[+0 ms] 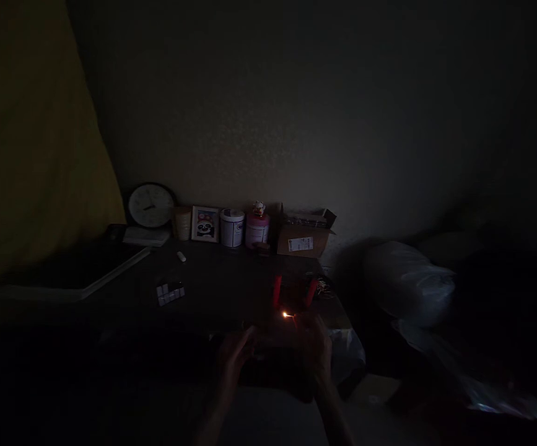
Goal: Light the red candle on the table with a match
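Observation:
The room is very dark. My right hand [315, 341] pinches a lit match [289, 316], whose small flame points left. Just beyond the flame stand two red candles, a left one [277, 291] that is upright and a right one [311, 292] that looks slightly tilted. To the left and a little lower, my left hand [236, 348] is closed, its fingers bent around something dark that I cannot make out. Beside the right candle lies a loose heap of thin sticks [324, 286], perhaps matches.
Along the wall stand a round clock [151, 205], a framed panda picture [205, 224], a white tub [232, 228], a pink tub [257, 231] and an opened cardboard box [303, 240]. Pale blocks [170, 293] lie on the table's left. A plastic bag [405, 282] sits right.

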`<state>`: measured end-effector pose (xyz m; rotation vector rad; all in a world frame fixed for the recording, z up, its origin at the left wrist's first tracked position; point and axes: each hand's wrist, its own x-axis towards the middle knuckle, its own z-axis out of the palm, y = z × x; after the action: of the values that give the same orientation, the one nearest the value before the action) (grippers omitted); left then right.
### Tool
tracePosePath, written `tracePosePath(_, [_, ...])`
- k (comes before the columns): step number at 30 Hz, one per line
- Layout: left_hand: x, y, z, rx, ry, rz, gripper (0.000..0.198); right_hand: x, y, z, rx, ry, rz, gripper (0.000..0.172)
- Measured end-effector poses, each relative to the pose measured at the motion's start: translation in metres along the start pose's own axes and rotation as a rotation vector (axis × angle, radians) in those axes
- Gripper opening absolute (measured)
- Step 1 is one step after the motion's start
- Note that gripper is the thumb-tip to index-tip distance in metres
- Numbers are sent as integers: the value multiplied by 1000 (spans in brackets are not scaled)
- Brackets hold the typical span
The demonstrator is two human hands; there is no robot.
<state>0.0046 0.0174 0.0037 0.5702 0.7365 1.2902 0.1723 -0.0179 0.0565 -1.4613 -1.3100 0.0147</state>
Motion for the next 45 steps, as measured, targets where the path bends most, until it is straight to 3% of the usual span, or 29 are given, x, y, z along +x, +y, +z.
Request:
tracePosePath(7, [-2, 3, 3, 12, -4, 10, 27, 18, 0, 8, -6, 54, -59, 16])
tracePosePath(31, [5, -1, 0, -108, -53, -63, 25, 59, 10, 29, 128, 118, 50, 25])
tracePosePath(36, [13, -10, -6, -98, 70, -96, 19, 63, -1, 30, 139, 106, 98, 26])
tracePosePath(45, [12, -6, -1, -94, 58, -106, 23, 67, -4, 36, 208, 85, 121, 33])
